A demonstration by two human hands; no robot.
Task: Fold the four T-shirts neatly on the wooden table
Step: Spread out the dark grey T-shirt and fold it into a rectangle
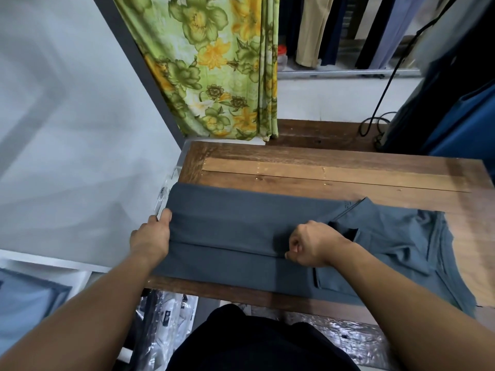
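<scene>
Nearest, at the bottom edge: the person's black top (254, 344), w/ shiny plastic-wrapped packs (166, 314) low down by the bench's near edge. Both forearms reach fwd. The left hand (151, 236) grips the left end of the grey T-shirt (227, 218) — thumb on top, fingers tucked under the cloth. The right hand (310, 243) is curled tight & pinches the folded edge approx mid-length, just left of the collar. The T-shirt lies flat across the near half of the bench (321, 170), w/ one long side folded over itself into a band. Its left end reaches the bench's left edge; collar & rumpled sleeves spread to the right. The bench's far half shows brown planks running left-right. Beyond: a green flowered curtain (214, 62) at the far left corner, a black cable (385, 84) trailing down, hanging clothes (348, 28) at the back — and a blue garment (460, 124) at right.
</scene>
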